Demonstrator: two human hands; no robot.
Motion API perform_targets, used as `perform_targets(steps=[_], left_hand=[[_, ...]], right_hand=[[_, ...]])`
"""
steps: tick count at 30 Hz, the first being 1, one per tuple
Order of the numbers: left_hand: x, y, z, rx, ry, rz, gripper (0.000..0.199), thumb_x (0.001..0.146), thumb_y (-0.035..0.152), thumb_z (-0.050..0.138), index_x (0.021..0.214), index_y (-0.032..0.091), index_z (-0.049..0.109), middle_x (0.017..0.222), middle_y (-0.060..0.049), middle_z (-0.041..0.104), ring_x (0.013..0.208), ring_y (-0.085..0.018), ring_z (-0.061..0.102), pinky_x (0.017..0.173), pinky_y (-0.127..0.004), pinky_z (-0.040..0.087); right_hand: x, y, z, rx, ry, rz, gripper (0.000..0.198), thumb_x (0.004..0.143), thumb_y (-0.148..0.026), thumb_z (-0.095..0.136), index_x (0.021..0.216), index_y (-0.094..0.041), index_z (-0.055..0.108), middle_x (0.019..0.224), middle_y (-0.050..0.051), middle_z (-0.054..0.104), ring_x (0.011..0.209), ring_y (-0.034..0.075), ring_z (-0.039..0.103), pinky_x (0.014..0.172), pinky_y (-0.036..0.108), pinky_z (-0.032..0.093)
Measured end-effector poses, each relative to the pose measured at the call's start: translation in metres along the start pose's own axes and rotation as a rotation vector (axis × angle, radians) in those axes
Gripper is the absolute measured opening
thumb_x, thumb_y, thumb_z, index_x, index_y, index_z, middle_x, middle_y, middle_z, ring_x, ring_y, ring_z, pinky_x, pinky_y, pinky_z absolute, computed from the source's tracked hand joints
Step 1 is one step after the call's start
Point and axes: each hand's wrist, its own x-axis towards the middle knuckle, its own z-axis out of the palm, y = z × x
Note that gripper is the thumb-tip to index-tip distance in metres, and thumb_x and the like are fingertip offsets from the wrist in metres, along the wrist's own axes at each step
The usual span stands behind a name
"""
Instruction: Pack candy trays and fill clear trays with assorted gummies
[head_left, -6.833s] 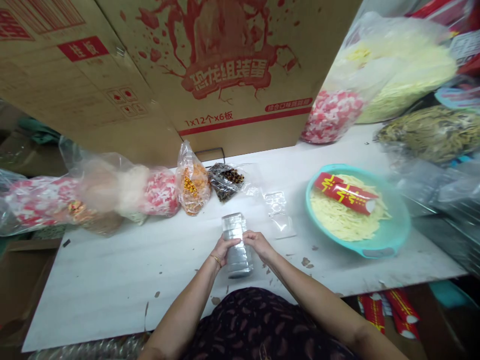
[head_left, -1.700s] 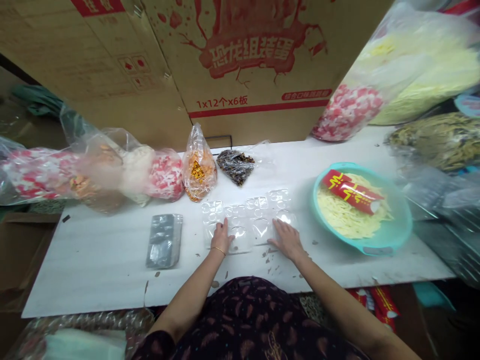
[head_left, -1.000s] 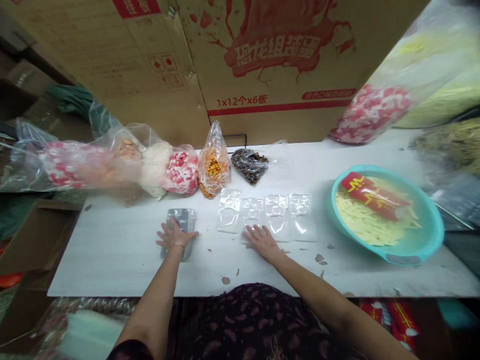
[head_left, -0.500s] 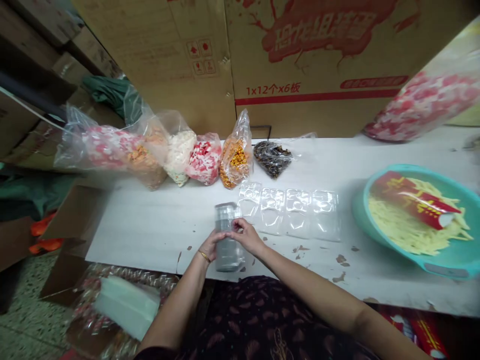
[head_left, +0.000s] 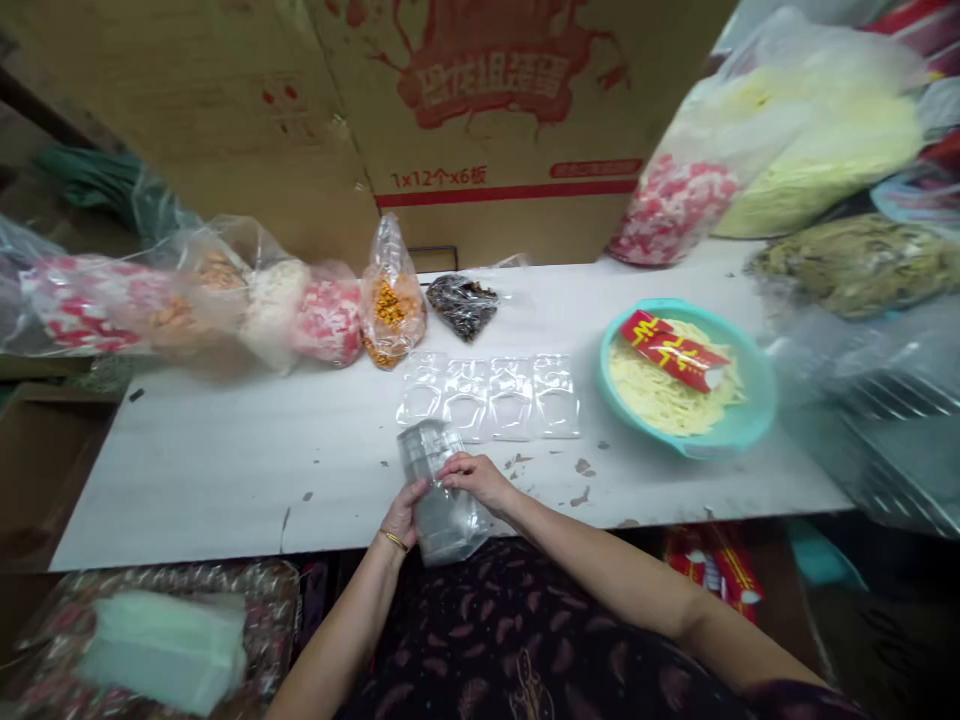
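A stack of clear plastic trays (head_left: 450,530) is held upright and slightly tilted at the table's front edge, close to my body. My left hand (head_left: 405,512) grips the stack along its left side, with the thumb lying on the front. From the right, my right hand (head_left: 480,482) pinches at the front of the stack near its middle; whether a single sheet is separated there I cannot tell. Just beyond the stack, several clear plastic trays (head_left: 511,415) lie side by side in a row on the white table (head_left: 225,460).
Along the back stand bags of pink-and-white pieces (head_left: 330,318), orange bits (head_left: 390,310) and dark bits (head_left: 463,305), before a large cardboard box (head_left: 480,220). To the right, a turquoise basin (head_left: 761,405) holds pale strips and a red packet (head_left: 675,352). An open carton (head_left: 30,470) stands left.
The view has swung right, so the table's things sit further left and more shows on the right. The stack now leans more, with both hands still on it.
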Motion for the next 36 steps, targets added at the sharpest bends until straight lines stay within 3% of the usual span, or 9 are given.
perform_targets(steps=[5,11,16,19,23,29,33,35,36], left_hand=[[0.003,-0.014,0.024,0.146,0.007,-0.053,0.036,0.055,0.03,0.071,0.084,0.01,0.064,0.07,-0.008,0.067,0.063,-0.019,0.062,0.067,-0.031,0.048],[0.013,-0.007,0.039,0.415,-0.113,0.046,0.053,0.052,0.023,0.074,0.1,0.013,0.056,0.081,-0.008,0.066,0.07,-0.021,0.062,0.068,-0.033,0.048],[0.009,-0.009,0.032,0.494,-0.198,0.046,0.059,0.05,0.019,0.074,0.105,0.016,0.051,0.087,-0.007,0.065,0.073,-0.02,0.061,0.069,-0.033,0.048],[0.005,-0.005,0.017,0.523,-0.183,-0.05,0.059,0.05,0.019,0.074,0.104,0.017,0.051,0.08,-0.005,0.065,0.066,-0.018,0.06,0.064,-0.033,0.048],[0.001,0.008,-0.009,0.503,-0.037,-0.11,0.051,0.05,0.024,0.074,0.097,0.015,0.055,0.066,-0.001,0.062,0.057,-0.016,0.059,0.061,-0.032,0.047],[-0.013,0.005,-0.022,0.428,-0.02,-0.096,0.04,0.054,0.025,0.072,0.09,0.012,0.059,0.073,-0.006,0.066,0.063,-0.02,0.061,0.066,-0.036,0.048],[-0.019,-0.008,-0.01,0.368,0.002,-0.078,0.036,0.054,0.025,0.072,0.086,0.012,0.06,0.069,-0.006,0.065,0.06,-0.019,0.06,0.065,-0.035,0.047],[-0.019,-0.015,0.001,0.347,0.001,-0.072,0.035,0.053,0.023,0.072,0.083,0.011,0.061,0.066,-0.005,0.065,0.058,-0.018,0.06,0.064,-0.033,0.047],[-0.019,-0.018,0.007,0.339,-0.009,-0.071,0.034,0.053,0.023,0.072,0.082,0.011,0.061,0.065,-0.005,0.065,0.058,-0.017,0.059,0.064,-0.033,0.047]], right_hand=[[-0.022,0.009,-0.017,-0.003,0.125,0.029,0.015,0.058,-0.029,0.069,0.069,-0.019,0.067,0.075,-0.001,0.056,0.073,0.013,0.052,0.072,0.028,0.039],[-0.035,0.017,-0.009,-0.155,0.312,-0.07,0.008,0.062,-0.024,0.062,0.059,-0.017,0.058,0.075,0.0,0.054,0.075,0.014,0.051,0.073,0.027,0.039],[-0.069,0.034,-0.008,0.091,0.496,0.03,0.02,0.063,-0.033,0.062,0.056,-0.017,0.053,0.081,0.003,0.062,0.084,0.018,0.055,0.08,0.031,0.037],[-0.103,0.047,-0.036,0.239,0.65,0.097,0.025,0.06,-0.039,0.065,0.062,-0.018,0.053,0.083,0.004,0.065,0.084,0.019,0.057,0.076,0.032,0.039],[-0.14,0.056,-0.102,0.315,0.8,0.144,0.03,0.056,-0.042,0.068,0.061,-0.019,0.048,0.08,0.006,0.066,0.085,0.02,0.059,0.071,0.031,0.042],[-0.131,0.048,-0.171,0.097,0.934,0.198,0.021,0.061,-0.036,0.064,0.062,-0.019,0.052,0.079,0.011,0.063,0.079,0.023,0.06,0.068,0.036,0.045],[-0.114,0.038,-0.155,-0.11,1.07,0.063,0.022,0.064,-0.035,0.06,0.08,-0.019,0.059,0.1,0.01,0.058,0.1,0.023,0.05,0.086,0.038,0.039],[-0.103,0.031,-0.124,-0.27,0.958,-0.076,0.025,0.066,-0.036,0.058,0.084,-0.019,0.062,0.102,0.008,0.057,0.101,0.021,0.048,0.089,0.037,0.035],[-0.097,0.028,-0.104,-0.311,0.808,-0.119,0.024,0.067,-0.037,0.058,0.083,-0.019,0.063,0.097,0.007,0.058,0.097,0.021,0.049,0.087,0.036,0.036]])
